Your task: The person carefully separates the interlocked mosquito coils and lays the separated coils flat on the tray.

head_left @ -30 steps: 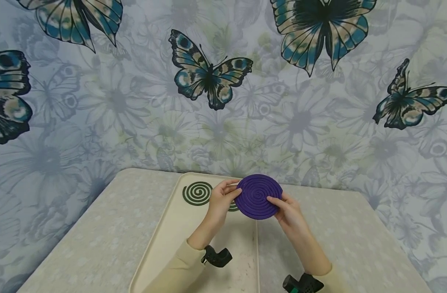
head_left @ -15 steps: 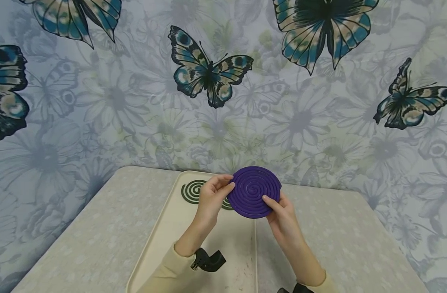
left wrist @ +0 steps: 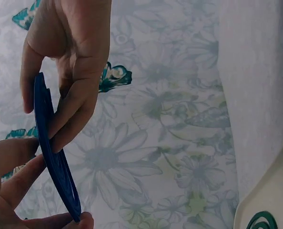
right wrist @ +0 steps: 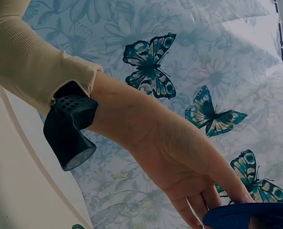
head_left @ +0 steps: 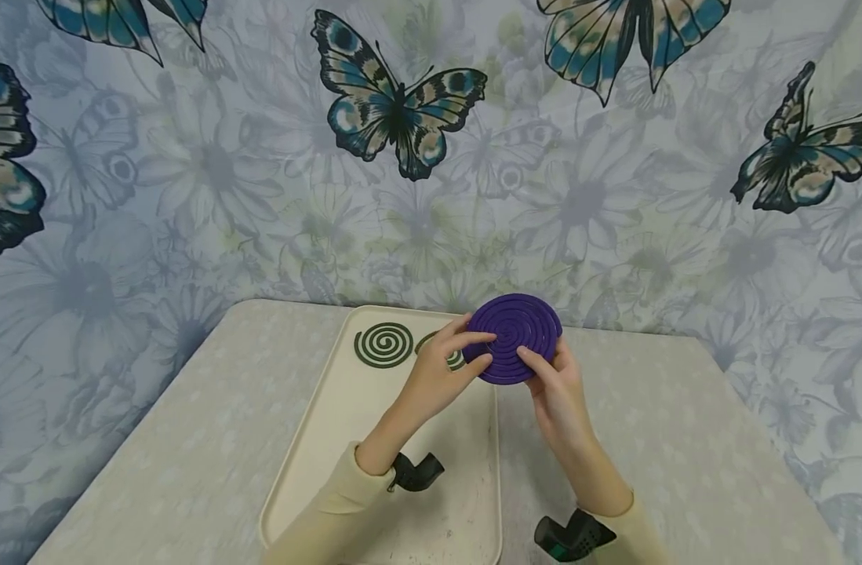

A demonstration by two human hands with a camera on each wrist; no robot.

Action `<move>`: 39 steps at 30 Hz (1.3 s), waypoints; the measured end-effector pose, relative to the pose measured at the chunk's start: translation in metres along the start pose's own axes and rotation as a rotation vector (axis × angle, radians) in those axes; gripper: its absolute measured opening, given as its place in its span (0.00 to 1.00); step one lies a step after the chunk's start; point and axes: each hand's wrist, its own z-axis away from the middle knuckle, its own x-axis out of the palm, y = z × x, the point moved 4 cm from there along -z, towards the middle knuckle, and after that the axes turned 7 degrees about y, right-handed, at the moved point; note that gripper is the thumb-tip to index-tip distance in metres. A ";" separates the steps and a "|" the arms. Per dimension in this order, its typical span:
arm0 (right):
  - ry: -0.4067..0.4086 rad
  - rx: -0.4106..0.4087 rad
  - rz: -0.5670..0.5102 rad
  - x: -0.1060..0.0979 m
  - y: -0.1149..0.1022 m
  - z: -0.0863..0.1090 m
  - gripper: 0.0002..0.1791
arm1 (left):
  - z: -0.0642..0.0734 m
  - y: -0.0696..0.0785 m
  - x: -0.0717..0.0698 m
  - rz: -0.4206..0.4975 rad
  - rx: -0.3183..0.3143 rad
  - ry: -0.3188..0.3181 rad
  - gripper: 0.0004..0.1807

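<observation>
A purple mosquito coil (head_left: 518,318), a tightly wound spiral disc, is held up over the tray's far right corner, its face toward the head camera. My right hand (head_left: 559,404) grips its lower right side, thumb on the face and fingers behind. From the left, my left hand (head_left: 434,380) holds it with thumb and forefinger on the face and other fingers behind. The left wrist view shows the coil (left wrist: 59,174) edge-on, its layers slightly parted at the lower end. Two dark green mosquito coils lie on the tray, one (head_left: 383,345) in full, the other (head_left: 456,361) partly behind my left hand.
A cream tray (head_left: 402,424) with a raised rim lies on the pale patterned table (head_left: 649,424). Behind the table rises a backdrop (head_left: 579,220) printed with flowers and butterflies. A black camera (head_left: 416,472) sits on my left wrist, another (head_left: 574,535) on my right.
My left hand has shifted from the purple coil's left edge onto its face, forefinger now extended across it. The right hand keeps its grip. The head view has tilted slightly downward.
</observation>
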 end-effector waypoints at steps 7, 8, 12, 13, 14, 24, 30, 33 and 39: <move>-0.170 -0.085 0.054 0.008 -0.009 -0.008 0.32 | -0.010 0.000 0.005 0.118 -0.054 -0.010 0.18; -0.191 -0.095 0.060 0.008 -0.010 -0.008 0.32 | -0.011 0.000 0.006 0.138 -0.063 -0.007 0.18; -0.257 -0.113 0.073 0.008 -0.010 -0.009 0.32 | -0.011 -0.002 0.007 0.181 -0.111 -0.005 0.18; -0.268 -0.119 0.076 0.007 -0.010 -0.010 0.32 | -0.012 -0.002 0.008 0.184 -0.119 -0.008 0.18; -0.274 -0.123 0.077 0.006 -0.010 -0.011 0.32 | -0.012 -0.002 0.008 0.178 -0.123 -0.011 0.18; -0.379 -0.089 -0.044 0.003 -0.006 -0.017 0.18 | -0.012 -0.006 0.005 0.101 -0.077 0.036 0.16; -0.289 -0.024 -0.068 0.000 -0.007 -0.016 0.15 | -0.013 -0.013 0.003 0.183 -0.083 0.124 0.14; -0.265 0.008 -0.120 -0.002 -0.007 -0.017 0.13 | -0.013 -0.015 -0.001 0.267 -0.137 0.194 0.12; -0.366 0.114 -0.350 -0.006 -0.005 -0.022 0.17 | -0.017 -0.018 -0.010 0.422 -0.214 0.249 0.17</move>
